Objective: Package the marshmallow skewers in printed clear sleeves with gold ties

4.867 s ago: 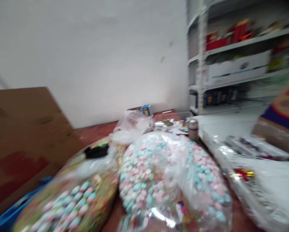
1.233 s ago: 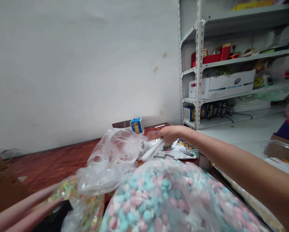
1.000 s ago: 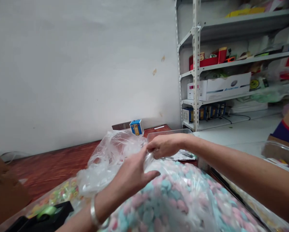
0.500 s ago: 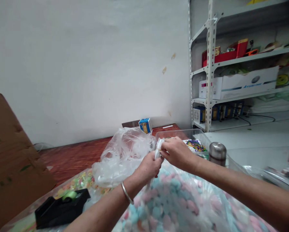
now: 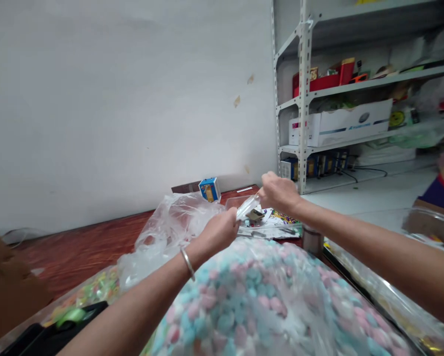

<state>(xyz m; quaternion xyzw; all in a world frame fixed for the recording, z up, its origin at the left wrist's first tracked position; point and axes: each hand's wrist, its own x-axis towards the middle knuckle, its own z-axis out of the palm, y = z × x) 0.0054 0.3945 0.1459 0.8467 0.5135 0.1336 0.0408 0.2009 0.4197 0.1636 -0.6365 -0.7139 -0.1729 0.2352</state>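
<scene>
Both hands reach out over a big clear bag of pink, blue and white candies. My left hand, a metal bangle on its wrist, is closed on one end of a small clear plastic bag. My right hand is closed on the bag's other end, slightly higher and farther away. The little bag is stretched between the two hands. A crumpled clear plastic bag lies just left of my left hand.
A wooden table runs along a white wall. A small blue box stands at its back. Printed sheets and a clear tray lie under my hands. A black tape dispenser sits front left. Metal shelving with boxes stands to the right.
My right hand has lifted and drawn away from my left, pulling the small clear bag out between them. The view swung slightly, so the metal flask is now mostly hidden behind my right arm.
</scene>
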